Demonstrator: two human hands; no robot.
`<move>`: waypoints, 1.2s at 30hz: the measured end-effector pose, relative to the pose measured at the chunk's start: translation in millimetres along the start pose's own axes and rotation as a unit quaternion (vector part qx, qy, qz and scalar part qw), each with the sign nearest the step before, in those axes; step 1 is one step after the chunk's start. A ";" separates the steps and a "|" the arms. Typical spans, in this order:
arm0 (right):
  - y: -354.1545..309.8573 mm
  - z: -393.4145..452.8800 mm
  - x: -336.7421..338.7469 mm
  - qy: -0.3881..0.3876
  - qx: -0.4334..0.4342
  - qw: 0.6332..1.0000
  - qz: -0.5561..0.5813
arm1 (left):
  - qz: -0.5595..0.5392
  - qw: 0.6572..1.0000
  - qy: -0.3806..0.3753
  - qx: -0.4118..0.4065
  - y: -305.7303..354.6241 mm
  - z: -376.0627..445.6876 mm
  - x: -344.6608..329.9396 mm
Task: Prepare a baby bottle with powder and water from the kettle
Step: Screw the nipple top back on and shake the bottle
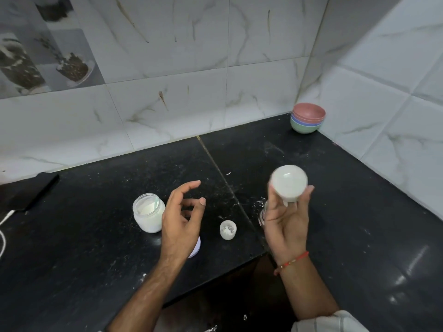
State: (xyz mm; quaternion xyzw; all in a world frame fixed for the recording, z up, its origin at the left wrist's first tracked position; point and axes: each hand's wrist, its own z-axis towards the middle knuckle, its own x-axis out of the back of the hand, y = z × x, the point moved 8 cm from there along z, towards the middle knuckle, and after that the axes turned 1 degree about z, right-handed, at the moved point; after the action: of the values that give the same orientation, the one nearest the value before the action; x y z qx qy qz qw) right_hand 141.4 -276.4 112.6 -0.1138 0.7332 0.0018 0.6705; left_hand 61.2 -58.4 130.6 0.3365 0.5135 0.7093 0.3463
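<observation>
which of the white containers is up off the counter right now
The baby bottle gripped in the right hand, seen bottom-on. The open powder jar and the small white cup both stand on the counter.

Milky bottle (288, 186) tilted in right hand (286, 226); open powder jar (148, 212) on counter.

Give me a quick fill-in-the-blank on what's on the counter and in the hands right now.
1. The right hand grips a white ____ with its round bottom facing the camera.
2. The open jar of white powder stands on the counter beside the ____ hand.
3. The stacked bowls sit in the counter's far ____.
4. The top bowl of the stack is ____.

Missing words: bottle; left; corner; pink
</observation>
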 end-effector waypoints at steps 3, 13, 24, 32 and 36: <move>-1.2 1.5 7.2 0.022 0.014 0.996 -0.085 | 0.004 1.000 -0.003 -0.001 -0.7 -1.9 -0.5; 5.5 -3.3 -7.9 -0.040 0.025 0.938 -0.344 | 0.003 1.000 -0.008 -0.009 3.8 -2.6 -4.9; 28.6 -16.6 -13.8 -0.246 -0.065 0.784 -0.566 | 0.016 1.000 -0.005 -0.022 4.6 -1.4 -3.0; -31.4 6.3 0.2 0.030 0.102 0.994 -0.034 | 0.016 1.000 -0.001 -0.021 3.2 -0.9 5.4; -13.1 -6.3 -22.6 -0.089 0.091 0.908 -0.399 | 0.017 1.000 -0.002 -0.023 3.6 -0.9 3.4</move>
State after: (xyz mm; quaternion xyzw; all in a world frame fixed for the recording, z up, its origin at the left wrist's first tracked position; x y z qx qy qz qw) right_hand 139.1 -286.4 137.5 -0.3344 0.5605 -0.3229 0.6854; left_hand 58.1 -56.9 134.3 0.3388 0.4906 0.7258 0.3430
